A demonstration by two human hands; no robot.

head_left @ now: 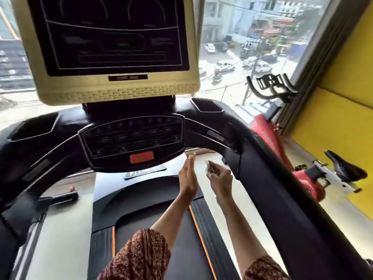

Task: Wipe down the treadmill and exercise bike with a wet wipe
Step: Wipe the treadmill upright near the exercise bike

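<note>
Head view: left hand (pixel 187 176) edge-on, forearm extended, fingers straight, pressed together; right hand (pixel 221 179) fingers pinching wet wipe (pixel 207 167).

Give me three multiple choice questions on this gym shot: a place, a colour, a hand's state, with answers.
1. The exercise bike stands where, relative to the treadmill? A) on its left B) behind its screen C) on its right
2. The large console button is: A) orange-red B) green C) blue
3. The left hand is: A) gripping a handrail B) open, fingers straight C) curled into a fist
Answers: 1 C, its red frame sits right, by the yellow wall. 2 A, orange-red below the keys. 3 B, it holds nothing; the right hand pinches the wipe.
</note>
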